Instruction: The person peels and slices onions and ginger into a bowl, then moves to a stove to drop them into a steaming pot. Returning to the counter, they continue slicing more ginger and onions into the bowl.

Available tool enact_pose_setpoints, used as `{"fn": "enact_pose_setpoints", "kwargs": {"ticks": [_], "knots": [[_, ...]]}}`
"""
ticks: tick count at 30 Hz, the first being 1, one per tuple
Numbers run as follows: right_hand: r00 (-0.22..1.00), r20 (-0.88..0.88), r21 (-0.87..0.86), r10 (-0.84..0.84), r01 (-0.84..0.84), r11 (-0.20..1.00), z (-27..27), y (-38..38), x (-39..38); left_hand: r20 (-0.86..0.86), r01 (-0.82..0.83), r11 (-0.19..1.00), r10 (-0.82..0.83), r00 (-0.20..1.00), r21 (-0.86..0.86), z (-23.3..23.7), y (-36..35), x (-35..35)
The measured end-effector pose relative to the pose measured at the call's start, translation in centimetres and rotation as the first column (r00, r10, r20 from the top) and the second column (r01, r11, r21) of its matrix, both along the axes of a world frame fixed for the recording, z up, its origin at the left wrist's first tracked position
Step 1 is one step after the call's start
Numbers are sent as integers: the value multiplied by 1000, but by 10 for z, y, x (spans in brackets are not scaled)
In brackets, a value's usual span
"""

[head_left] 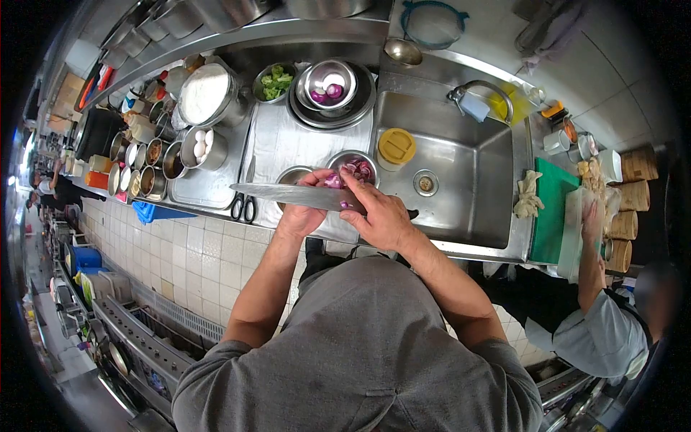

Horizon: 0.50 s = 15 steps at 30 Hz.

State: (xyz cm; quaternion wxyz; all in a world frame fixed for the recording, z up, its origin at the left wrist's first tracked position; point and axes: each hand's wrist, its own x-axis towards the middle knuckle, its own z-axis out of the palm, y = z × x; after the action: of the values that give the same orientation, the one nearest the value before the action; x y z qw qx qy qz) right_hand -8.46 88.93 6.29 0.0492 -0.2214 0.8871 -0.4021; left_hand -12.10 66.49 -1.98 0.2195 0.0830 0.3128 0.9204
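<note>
My right hand (381, 217) is closed around a large knife (288, 194), its broad blade pointing left across both hands. Part of the handle is hidden under the palm. My left hand (305, 209) is closed behind the blade, its fingers on a purple onion (332, 181) that shows just above the steel. Close beyond the right fingers, a metal bowl (335, 161) contains purple onion pieces (360, 171). Another metal bowl (291, 173) sits behind my left hand, partly covered by it. Small purple bits (345, 204) lie by the right fingertips.
A sink (461, 173) with a yellow-lidded container (396, 147) lies to the right. Behind are a bowl of onions (314, 75) and a bowl of greens (274, 83). Scissors (243, 207) and a pot with eggs (193, 160) stand left. At right, a co-worker's hand (592, 219) touches a clear container.
</note>
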Motion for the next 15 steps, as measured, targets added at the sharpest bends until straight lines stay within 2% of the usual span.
{"fn": "enact_pose_setpoints", "kwargs": {"ticks": [1, 5, 8, 11, 13, 14, 15], "knots": [[999, 41, 42, -1, -1, 999, 3, 0, 0, -1, -9, 1000, 9, 1000, -14, -1, 1, 1], [1000, 20, 36, 8, -8, 999, -3, 2, 0, -64, -40, 995, 34, 997, -92, -7, -1, 1], [1000, 5, 106, -11, 11, 994, -11, -4, 1, -74, -69, 991, 61, 995, -111, -9, -2, 5], [998, 37, 80, -52, 49, 996, -23, -11, -2, 6, -132, 982, 134, 991, -133, -12, 0, 3], [996, 24, -5, -90, 90, 996, -33, -16, -5, 45, -168, 968, 179, 983, -185, -11, 2, 1], [996, 24, -2, -89, 89, 996, -37, -18, -6, 46, -169, 969, 180, 983, -183, -27, 2, -1], [990, 30, -70, -139, 141, 988, -40, -21, -9, -26, -167, 926, 168, 985, -340, -58, 2, -4]]}}
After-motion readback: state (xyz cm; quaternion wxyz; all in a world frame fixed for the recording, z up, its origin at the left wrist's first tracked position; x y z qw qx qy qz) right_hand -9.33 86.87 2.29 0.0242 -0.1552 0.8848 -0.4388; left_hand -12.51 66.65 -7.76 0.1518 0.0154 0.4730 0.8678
